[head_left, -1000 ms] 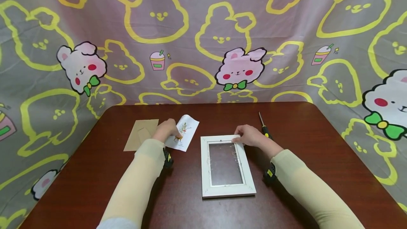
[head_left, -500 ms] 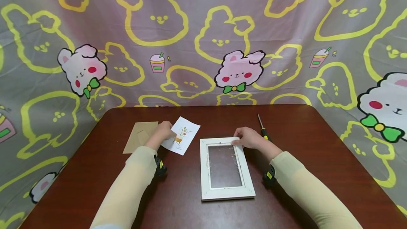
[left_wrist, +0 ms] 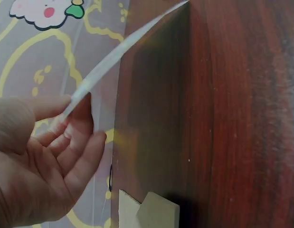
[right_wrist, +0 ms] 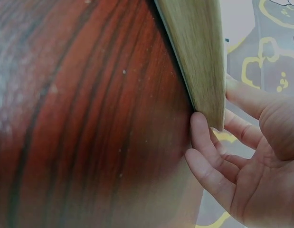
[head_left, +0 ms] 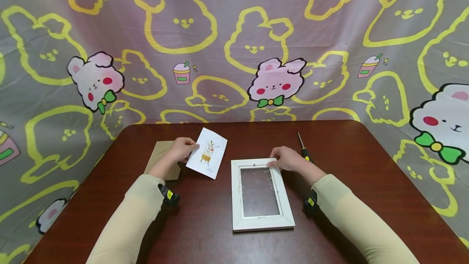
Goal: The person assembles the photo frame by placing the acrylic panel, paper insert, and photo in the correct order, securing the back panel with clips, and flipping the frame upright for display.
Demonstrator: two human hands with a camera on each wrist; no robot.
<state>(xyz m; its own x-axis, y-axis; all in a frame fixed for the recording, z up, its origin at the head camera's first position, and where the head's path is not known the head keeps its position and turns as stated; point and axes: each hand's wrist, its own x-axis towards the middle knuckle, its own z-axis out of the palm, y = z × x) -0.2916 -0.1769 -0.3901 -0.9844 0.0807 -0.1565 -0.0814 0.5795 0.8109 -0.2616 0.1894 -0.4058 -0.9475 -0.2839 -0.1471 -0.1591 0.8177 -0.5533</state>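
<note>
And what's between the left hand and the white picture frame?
In the head view, the printed paper pinched by the left hand comes first, then a strip of bare tabletop before the white frame.

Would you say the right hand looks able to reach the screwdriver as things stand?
Probably yes, if the right hand releases the white frame: the screwdriver lies close by, with nothing visible in between.
</note>
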